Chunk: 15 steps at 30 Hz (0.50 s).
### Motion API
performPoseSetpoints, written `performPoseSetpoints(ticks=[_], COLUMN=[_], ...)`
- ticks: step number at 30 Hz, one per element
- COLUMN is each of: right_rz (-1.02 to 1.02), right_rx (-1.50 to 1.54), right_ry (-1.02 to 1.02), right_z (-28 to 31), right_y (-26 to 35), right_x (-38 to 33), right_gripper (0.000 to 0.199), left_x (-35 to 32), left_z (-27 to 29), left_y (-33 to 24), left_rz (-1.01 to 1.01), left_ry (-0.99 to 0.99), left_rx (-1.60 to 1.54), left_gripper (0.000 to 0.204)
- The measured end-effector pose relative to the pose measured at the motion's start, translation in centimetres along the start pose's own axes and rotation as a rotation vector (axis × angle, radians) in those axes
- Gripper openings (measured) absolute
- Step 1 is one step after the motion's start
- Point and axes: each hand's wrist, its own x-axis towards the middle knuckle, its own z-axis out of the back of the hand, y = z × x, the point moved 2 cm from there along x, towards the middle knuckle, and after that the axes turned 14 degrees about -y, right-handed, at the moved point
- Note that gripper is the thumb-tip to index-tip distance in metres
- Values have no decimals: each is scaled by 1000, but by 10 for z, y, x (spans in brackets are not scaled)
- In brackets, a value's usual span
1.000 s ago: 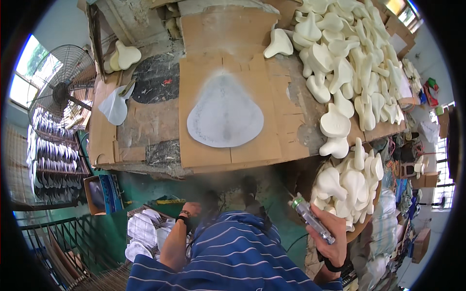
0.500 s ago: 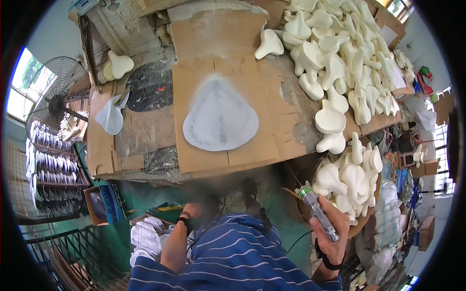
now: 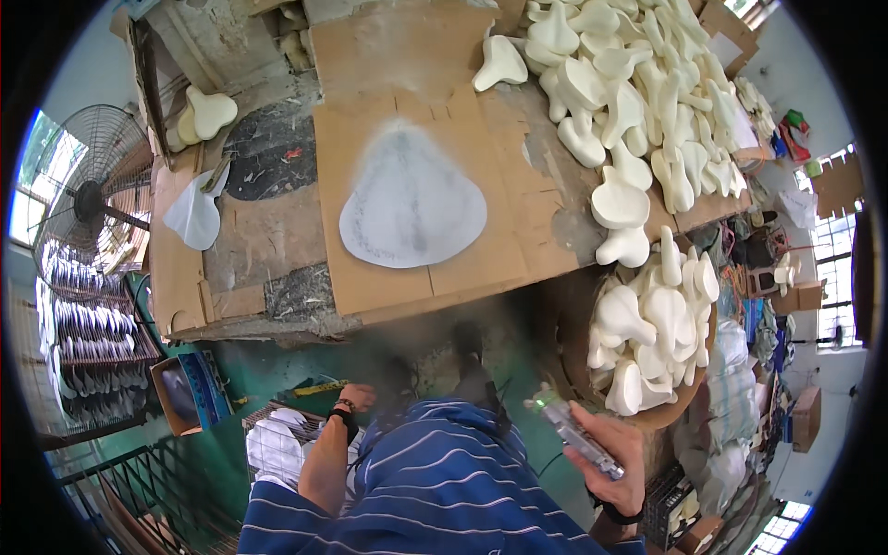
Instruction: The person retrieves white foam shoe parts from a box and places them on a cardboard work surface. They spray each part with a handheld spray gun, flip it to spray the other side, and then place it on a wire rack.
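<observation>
Cardboard (image 3: pixel 499 252) lies flat on the work table (image 3: pixel 264 242), and a white sheet (image 3: pixel 413 208) shaped like a bike seat rests on it. The thin end of the sheet points away from the person, and the wide round end is near the table's front edge. Its long axis runs almost straight out from the body, with a gray smudge down the middle. The right hand (image 3: pixel 612 451) is off to the right of the blue striped shirt (image 3: pixel 435 490), below the table edge. Its fingers are wrapped around a silver spray gun (image 3: pixel 581 435), closed snugly on it. The gun's long axis slants, with the green-ringed nose pointing up and left and the back end down and right. The left hand (image 3: pixel 358 398) hangs low, near a wire basket of white pieces (image 3: pixel 275 446); I cannot tell how far its fingers are curled or if they hold something. Cream foam seats (image 3: pixel 638 88) are heaped on the right of the table, and more fill a round brown bin (image 3: pixel 692 398) just beside it.
</observation>
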Motion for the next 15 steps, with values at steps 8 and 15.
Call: performPoseSetpoints(ticks=[8,15], right_rz=[-108,-179], right_rx=[77,94], right_ry=[-440,-374], right_z=[-44,-39], right_y=[-8,-20], right_x=[-17,-28], right_gripper=[54,48], left_x=[-15,-44], left_z=[13,-7], left_y=[-29,-161], left_rz=[-296,-654], left_ry=[-220,-570], left_rx=[296,-64], left_gripper=[26,31])
